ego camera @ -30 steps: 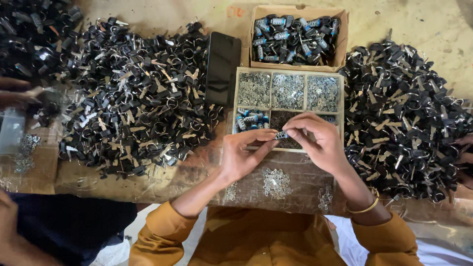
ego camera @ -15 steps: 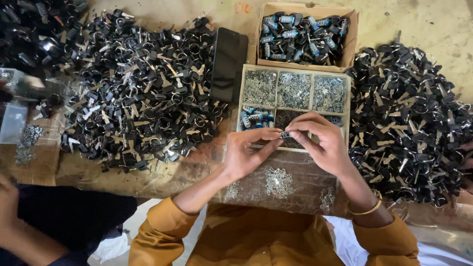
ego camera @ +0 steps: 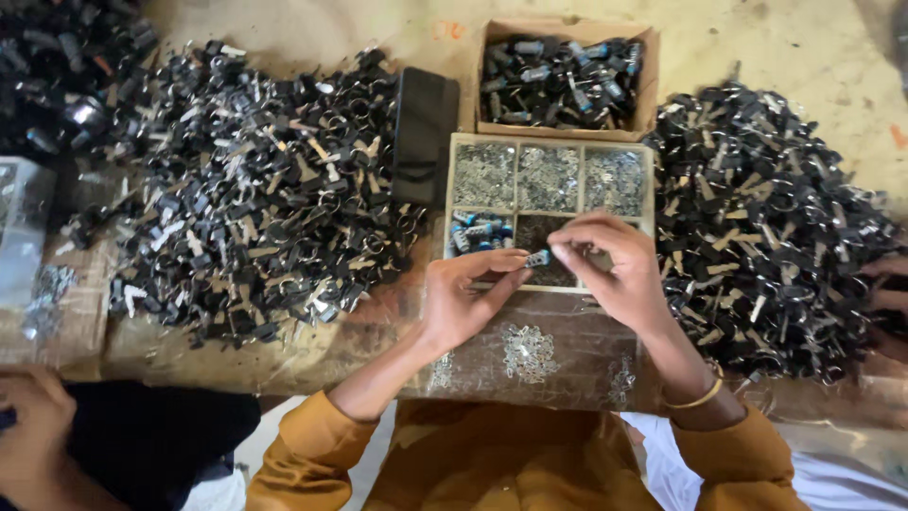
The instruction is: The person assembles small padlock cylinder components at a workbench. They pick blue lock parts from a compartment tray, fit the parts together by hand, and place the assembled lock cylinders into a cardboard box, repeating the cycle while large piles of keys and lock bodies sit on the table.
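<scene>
Both hands met over the divided tray (ego camera: 452,203), the left hand (ego camera: 463,298) and right hand (ego camera: 610,270) pinching one small blue-and-silver cylinder (ego camera: 538,257) between fingertips. At 12 o'clock stood a cardboard box (ego camera: 564,131) of like cylinders; a black phone (ego camera: 423,135) lay at 11. Heaps of black keys (ego camera: 246,199) crowded 9 and 3 o'clock (ego camera: 766,218), leaving bare tabletop (ego camera: 567,326) only at 6.
</scene>
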The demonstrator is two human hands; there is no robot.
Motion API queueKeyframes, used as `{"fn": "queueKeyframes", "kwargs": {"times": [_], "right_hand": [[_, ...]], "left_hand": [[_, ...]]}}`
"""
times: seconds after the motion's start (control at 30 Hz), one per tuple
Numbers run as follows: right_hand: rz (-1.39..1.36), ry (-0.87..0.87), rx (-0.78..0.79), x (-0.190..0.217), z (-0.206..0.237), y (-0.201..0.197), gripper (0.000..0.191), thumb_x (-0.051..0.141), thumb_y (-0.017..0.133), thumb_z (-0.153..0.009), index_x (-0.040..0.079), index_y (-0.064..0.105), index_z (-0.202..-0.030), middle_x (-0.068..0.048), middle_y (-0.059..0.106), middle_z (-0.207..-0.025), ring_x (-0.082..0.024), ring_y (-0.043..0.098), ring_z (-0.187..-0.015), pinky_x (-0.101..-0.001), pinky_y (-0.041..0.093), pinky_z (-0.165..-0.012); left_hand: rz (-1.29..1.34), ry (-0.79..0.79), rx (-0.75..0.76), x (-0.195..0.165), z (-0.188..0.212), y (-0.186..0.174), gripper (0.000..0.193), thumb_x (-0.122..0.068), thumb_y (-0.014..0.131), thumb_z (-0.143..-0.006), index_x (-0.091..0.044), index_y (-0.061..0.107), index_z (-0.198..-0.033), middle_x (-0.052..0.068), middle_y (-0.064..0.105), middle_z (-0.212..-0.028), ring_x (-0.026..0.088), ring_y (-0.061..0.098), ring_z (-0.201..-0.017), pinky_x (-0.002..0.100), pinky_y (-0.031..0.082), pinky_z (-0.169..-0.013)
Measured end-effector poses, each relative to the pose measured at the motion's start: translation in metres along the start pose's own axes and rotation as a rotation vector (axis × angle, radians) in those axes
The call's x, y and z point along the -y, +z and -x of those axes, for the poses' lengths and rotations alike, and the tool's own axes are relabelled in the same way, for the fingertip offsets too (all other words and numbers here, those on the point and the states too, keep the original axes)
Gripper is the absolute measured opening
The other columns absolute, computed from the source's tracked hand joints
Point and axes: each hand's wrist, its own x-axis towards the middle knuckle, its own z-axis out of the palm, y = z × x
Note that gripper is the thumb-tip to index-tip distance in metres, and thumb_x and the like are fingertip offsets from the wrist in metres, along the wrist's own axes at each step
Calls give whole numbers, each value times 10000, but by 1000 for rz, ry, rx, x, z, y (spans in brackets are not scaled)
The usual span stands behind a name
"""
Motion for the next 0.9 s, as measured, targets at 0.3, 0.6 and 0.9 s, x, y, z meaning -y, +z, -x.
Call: {"fn": "queueKeyframes", "kwargs": {"times": [0.3, 0.6, 0.9], "right_hand": [[-277, -112, -165, -7, 54, -86, 313, 260, 628, -1066, -10, 695, -922, -80, 693, -898, -185, 662, -775, -318, 526, -684], [7, 66, -415, 11, 128, -118, 328, 298, 764, -1012, 45, 686, -818, -42, 641, -754, -153, 522, -611, -314, 389, -583], [758, 96, -76, -1, 120, -41, 198, 267, 796, -904, 95, 783, -1002, 13, 656, -770, -213, 559, -741, -371, 397, -764]], "left_hand": [[53, -10, -43, -3, 0, 13, 168, 2, 793, -896, 27, 765, -1060, 112, 800, -1071, 150, 757, -980, 270, 606, -893], [159, -11, -43, -17, 3, 19, 140, 16, 780, -923, 27, 727, -1052, 106, 779, -1080, 75, 726, -874, 204, 598, -766], [-23, 105, -34, -45, 44, 11, 181, 10, 801, -858, -3, 709, -1014, 92, 781, -1052, 63, 715, -763, 177, 537, -614]]}}
